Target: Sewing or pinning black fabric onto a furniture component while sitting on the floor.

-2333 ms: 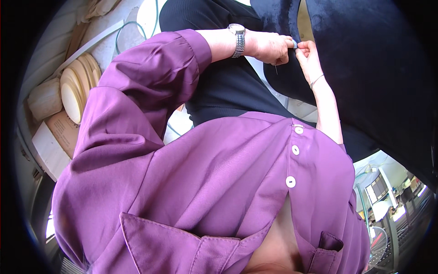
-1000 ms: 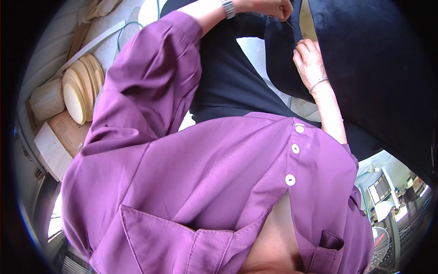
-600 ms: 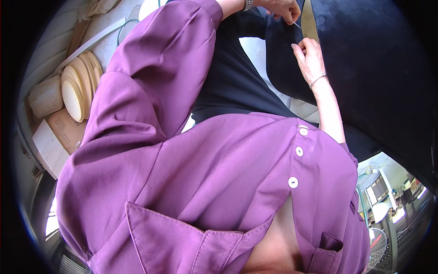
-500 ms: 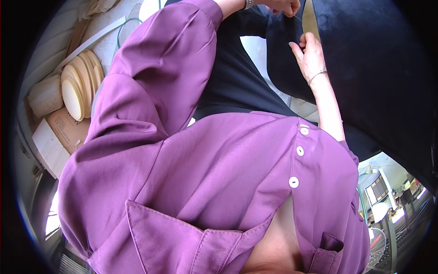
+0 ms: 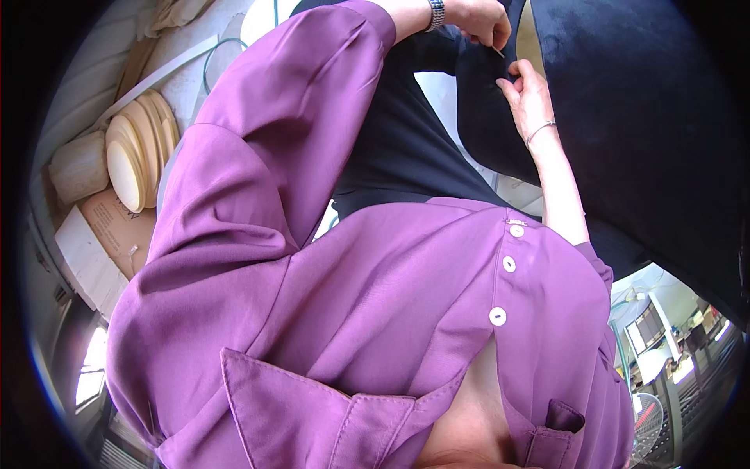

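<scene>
Big smooth black cloth (image 5: 641,141) is far R. L hand (image 5: 486,22) pinches thin pale needle (image 5: 499,52) by it; R hand (image 5: 533,95) curls narrow at its edge, can't tell if gripping. L: brown cardboard box (image 5: 117,223), insides hidden, nr round cream discs (image 5: 127,173).

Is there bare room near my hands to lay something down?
The broad dark cloth right of your right hand looks bare, firmness unclear. So does the black lap fabric between your purple left sleeve and right forearm. It's crowded between your hands: the left hand holds a thin needle-like tool; far left, round cream discs stand beside a cardboard box.
</scene>
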{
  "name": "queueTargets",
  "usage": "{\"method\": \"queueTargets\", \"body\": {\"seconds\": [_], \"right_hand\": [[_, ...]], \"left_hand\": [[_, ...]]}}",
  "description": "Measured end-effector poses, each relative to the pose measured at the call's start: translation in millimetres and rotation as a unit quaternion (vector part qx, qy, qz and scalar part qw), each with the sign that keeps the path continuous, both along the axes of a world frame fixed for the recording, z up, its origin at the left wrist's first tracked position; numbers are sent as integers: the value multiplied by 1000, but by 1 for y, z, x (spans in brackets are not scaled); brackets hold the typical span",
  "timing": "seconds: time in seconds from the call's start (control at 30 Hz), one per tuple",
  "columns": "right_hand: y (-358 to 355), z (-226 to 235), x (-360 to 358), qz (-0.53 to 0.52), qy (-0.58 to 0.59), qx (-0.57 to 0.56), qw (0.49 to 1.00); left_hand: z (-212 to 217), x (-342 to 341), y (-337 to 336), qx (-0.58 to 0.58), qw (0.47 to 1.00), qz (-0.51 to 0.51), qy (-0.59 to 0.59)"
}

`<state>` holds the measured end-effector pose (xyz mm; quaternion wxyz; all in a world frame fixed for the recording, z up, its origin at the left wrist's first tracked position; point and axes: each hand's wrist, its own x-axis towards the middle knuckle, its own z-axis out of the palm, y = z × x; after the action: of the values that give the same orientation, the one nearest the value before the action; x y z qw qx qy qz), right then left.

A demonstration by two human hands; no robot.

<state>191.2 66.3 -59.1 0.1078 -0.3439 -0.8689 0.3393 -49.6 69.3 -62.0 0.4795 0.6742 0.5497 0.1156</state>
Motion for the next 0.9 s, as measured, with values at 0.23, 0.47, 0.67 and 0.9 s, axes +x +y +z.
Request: {"method": "queueTargets", "body": {"seconds": [0.23, 0.47, 0.67, 0.9], "right_hand": [[0, -8, 12, 16, 19, 7, 1000], [-4, -9, 19, 31, 40, 36, 998], [-8, 0, 20, 48, 32, 59, 997], [-10, 4, 21, 48, -6, 52, 997]], "left_hand": [[1, 3, 3, -59, 998, -1, -5], [0, 5, 3, -61, 998, 8, 5], [-5, 4, 7, -44, 999, -10, 9], [1, 5, 7, -39, 999, -22, -20]]}}
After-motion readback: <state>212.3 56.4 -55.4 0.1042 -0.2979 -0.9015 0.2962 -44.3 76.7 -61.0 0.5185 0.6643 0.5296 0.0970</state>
